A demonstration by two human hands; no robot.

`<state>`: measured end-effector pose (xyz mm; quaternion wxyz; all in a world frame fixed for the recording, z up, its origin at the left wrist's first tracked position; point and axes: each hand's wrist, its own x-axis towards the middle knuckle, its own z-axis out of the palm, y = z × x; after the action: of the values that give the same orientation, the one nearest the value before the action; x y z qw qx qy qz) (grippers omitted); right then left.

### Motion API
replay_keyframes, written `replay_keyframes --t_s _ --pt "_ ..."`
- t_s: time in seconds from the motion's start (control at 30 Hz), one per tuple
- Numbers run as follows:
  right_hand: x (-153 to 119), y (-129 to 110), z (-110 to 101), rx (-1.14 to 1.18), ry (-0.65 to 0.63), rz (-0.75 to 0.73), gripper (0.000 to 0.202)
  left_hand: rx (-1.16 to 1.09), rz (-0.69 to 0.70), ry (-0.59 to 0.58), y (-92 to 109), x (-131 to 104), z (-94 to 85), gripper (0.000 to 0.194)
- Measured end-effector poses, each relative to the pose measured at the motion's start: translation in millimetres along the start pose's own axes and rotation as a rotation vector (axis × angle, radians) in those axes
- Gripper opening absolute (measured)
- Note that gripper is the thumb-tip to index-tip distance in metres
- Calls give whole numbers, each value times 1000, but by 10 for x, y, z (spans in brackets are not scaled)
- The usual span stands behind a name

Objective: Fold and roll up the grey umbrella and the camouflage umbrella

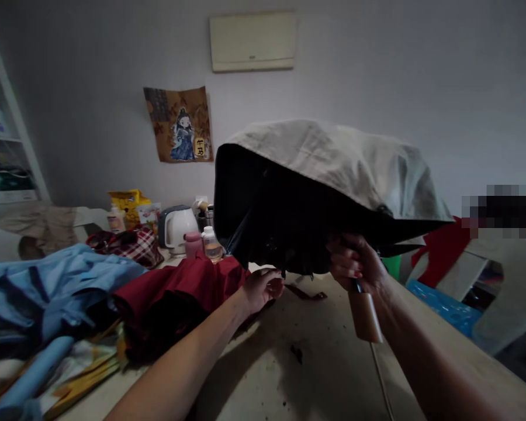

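Note:
A half-open umbrella (324, 146), pale grey outside and black inside, hangs over the table, tilted with its canopy sagging. My right hand (350, 263) is closed around its shaft, just above the tan handle (366, 318); a thin cord hangs from the handle's end. My left hand (263, 289) is at the canopy's lower edge, its fingers curled in near a rib tip; what lies between them is too dark to make out. Beside my left forearm lies a dark red umbrella (179, 292), its cloth loosely bunched.
A light blue umbrella (56, 286) and a yellow-patterned folded one (87, 374) lie at left. Behind them stand a white kettle (182, 228), a pink bottle (194, 244) and a plaid bag (135, 245). Dark scraps dot the table (254, 380). Another person sits at far right.

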<state>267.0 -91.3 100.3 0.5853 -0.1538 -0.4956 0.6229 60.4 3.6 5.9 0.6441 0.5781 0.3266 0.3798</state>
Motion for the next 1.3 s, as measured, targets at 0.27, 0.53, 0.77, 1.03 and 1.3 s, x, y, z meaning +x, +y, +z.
replay_keyframes --t_s 0.27,0.53,0.77,1.03,1.3 --pt "-3 64 55 25 56 34 35 741 128 -43 -331 -493 -375 43" --pt "20 101 81 147 6 97 25 1961 -88 71 41 -1223 -1386 67" --pt "-15 96 92 298 -62 106 23 1981 -183 -75 543 -1093 -856 60" --pt "-27 -38 29 212 -95 43 27 369 -159 -524 564 -302 204 35" --pt "-76 -164 66 170 -9 5 20 -42 -43 86 -211 390 358 38"
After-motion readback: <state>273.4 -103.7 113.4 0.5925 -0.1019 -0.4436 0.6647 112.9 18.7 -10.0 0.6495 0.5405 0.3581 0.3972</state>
